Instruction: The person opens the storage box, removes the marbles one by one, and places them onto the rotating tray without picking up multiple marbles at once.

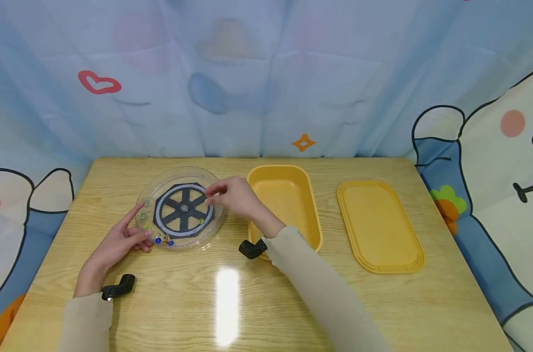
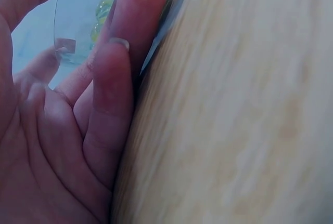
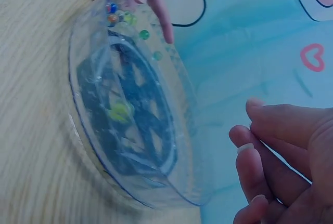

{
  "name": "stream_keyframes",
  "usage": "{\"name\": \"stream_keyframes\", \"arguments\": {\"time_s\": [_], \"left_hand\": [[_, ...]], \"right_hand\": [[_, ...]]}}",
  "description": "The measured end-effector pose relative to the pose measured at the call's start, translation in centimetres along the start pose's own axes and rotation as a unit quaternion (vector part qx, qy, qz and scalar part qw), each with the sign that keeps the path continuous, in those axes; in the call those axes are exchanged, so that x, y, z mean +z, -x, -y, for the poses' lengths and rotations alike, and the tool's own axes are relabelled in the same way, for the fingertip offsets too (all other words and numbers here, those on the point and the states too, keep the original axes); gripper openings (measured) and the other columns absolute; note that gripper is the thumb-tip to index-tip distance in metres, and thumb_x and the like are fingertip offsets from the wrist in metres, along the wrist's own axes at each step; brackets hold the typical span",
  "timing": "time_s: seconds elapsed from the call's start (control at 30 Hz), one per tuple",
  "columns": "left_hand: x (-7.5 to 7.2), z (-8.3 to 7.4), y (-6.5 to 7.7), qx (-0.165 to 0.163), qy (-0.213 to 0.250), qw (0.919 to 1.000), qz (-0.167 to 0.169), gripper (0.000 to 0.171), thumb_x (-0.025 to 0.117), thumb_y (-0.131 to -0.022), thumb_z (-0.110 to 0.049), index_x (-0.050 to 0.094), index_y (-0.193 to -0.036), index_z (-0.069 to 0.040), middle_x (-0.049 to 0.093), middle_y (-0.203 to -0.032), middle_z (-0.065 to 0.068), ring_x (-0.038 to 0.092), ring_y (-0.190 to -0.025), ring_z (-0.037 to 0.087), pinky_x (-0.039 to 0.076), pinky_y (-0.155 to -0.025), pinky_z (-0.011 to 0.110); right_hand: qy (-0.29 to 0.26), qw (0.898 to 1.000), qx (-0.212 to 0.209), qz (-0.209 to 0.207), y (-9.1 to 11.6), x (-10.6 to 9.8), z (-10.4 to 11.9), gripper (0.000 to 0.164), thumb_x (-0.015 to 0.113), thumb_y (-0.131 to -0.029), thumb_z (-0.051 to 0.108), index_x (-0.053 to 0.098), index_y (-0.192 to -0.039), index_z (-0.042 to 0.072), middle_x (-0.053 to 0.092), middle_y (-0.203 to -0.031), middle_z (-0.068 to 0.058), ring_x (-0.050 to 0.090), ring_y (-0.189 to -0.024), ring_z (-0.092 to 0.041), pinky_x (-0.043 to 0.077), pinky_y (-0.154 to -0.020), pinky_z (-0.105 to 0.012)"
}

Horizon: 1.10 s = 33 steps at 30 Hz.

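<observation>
A clear round dish (image 1: 191, 171) sits on the left part of the table, with a dark spoked wheel pattern (image 1: 184, 209) in its middle. Several glass marbles (image 1: 158, 240), blue, orange and green, gather along its near-left inner wall. One yellow-green marble (image 1: 202, 221) lies over the wheel pattern, blurred in the right wrist view. My left hand (image 1: 121, 240) grips the dish's left side, thumb near the front and index finger along the rim. Above the dish's right rim hovers my right hand (image 1: 234, 195), thumb and fingertips loosely together, nothing visible between them.
Right of the dish stands a yellow plastic box (image 1: 288, 205), partly behind my right forearm. Farther right lies a flat yellow lid (image 1: 381, 225). A blue cartoon curtain (image 1: 266, 98) hangs behind the wooden table (image 1: 169, 303).
</observation>
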<state>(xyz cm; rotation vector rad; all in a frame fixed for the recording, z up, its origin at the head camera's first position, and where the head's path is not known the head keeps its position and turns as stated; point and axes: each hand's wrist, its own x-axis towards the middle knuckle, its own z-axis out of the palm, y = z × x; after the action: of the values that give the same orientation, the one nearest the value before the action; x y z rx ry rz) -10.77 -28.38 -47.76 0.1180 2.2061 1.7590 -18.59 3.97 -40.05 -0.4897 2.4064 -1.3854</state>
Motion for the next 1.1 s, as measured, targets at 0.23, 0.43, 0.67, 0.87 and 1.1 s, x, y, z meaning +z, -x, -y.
{"name": "stream_keyframes", "arguments": {"time_s": [0.23, 0.43, 0.67, 0.87, 1.1], "left_hand": [[-0.3, -0.2, 0.3, -0.003, -0.016, 0.9999, 0.005, 0.086, 0.062, -0.101, -0.017, 0.002, -0.162, -0.022, 0.073, -0.088, 0.018, 0.071, -0.072, 0.024, 0.059, -0.069, 0.032], [-0.7, -0.6, 0.3, -0.002, -0.041, 0.9990, 0.017, 0.090, 0.062, -0.100, -0.016, -0.004, -0.161, -0.025, 0.071, -0.087, 0.022, 0.069, -0.069, 0.028, 0.060, -0.070, 0.032], [-0.7, -1.4, 0.4, -0.023, -0.080, 0.9963, 0.023, 0.094, 0.063, -0.100, -0.020, -0.009, -0.159, -0.032, 0.071, -0.090, 0.021, 0.068, -0.069, 0.030, 0.059, -0.067, 0.033], [-0.7, -2.6, 0.9, -0.032, -0.144, 0.9890, 0.015, 0.094, 0.065, -0.099, -0.028, -0.007, -0.159, -0.035, 0.068, -0.097, 0.017, 0.068, -0.072, 0.029, 0.056, -0.067, 0.033], [-0.7, -4.6, 1.9, 0.001, -0.258, 0.9648, -0.048, 0.076, 0.059, -0.102, -0.036, 0.014, -0.162, -0.020, 0.065, -0.106, 0.016, 0.069, -0.074, 0.021, 0.051, -0.066, 0.032]], "right_hand": [[-0.013, 0.999, -0.002, -0.029, 0.5, -1.2, 0.5, 0.021, 0.076, -0.091, 0.019, 0.077, -0.110, 0.011, 0.072, -0.102, 0.004, 0.064, -0.090, -0.015, 0.053, -0.076, -0.029], [-0.011, 0.999, -0.021, -0.048, 0.9, -1.8, 1.1, 0.016, 0.074, -0.092, 0.020, 0.078, -0.106, 0.012, 0.072, -0.100, 0.004, 0.064, -0.087, -0.015, 0.053, -0.074, -0.029], [-0.023, 0.995, -0.056, -0.078, 1.9, -3.2, 1.1, 0.013, 0.074, -0.093, 0.022, 0.079, -0.101, 0.014, 0.071, -0.095, 0.005, 0.062, -0.084, -0.016, 0.052, -0.071, -0.032], [-0.049, 0.989, -0.074, -0.116, 3.5, -5.2, 0.0, 0.014, 0.073, -0.093, 0.022, 0.078, -0.100, 0.011, 0.072, -0.094, 0.004, 0.062, -0.084, -0.023, 0.049, -0.068, -0.035], [-0.040, 0.981, -0.087, -0.167, 6.4, -8.0, -1.9, 0.014, 0.074, -0.093, 0.025, 0.078, -0.098, 0.013, 0.073, -0.094, 0.001, 0.064, -0.084, -0.021, 0.051, -0.068, -0.032]]}}
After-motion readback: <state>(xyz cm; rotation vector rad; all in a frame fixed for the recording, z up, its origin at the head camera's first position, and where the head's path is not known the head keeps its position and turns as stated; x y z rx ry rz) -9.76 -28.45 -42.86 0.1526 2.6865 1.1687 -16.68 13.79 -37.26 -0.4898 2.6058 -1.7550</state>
